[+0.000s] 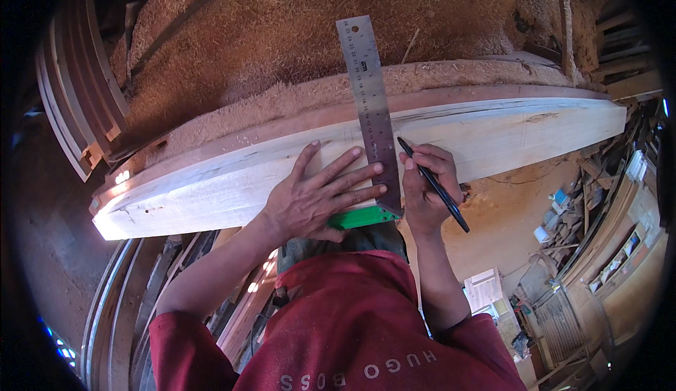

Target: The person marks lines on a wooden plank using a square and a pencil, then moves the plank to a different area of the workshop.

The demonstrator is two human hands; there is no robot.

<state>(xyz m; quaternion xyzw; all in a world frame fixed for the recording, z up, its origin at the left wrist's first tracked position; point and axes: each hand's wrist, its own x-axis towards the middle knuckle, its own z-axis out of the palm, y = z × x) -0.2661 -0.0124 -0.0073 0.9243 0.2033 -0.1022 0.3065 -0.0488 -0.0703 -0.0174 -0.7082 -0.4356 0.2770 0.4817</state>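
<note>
A long pale wooden board (479,127) lies crosswise in front of me. Across it rests a try square with a metal ruler blade (370,95) and a green stock (360,217); the stock sits along the board's near edge. My left hand (313,194) is spread over the board, two fingertips on the blade and the thumb by the stock, holding the square down. Between the fingers of my right hand (431,187) is a black pen (445,197). Its tip is close to the right edge of the blade, above the board; I cannot tell if it touches.
Behind the board spreads a heap of wood shavings (282,32). Stacked strips of wood (77,74) stand at the far left, and more planks (127,299) lie at the near left. Scrap wood (563,229) is piled to the right.
</note>
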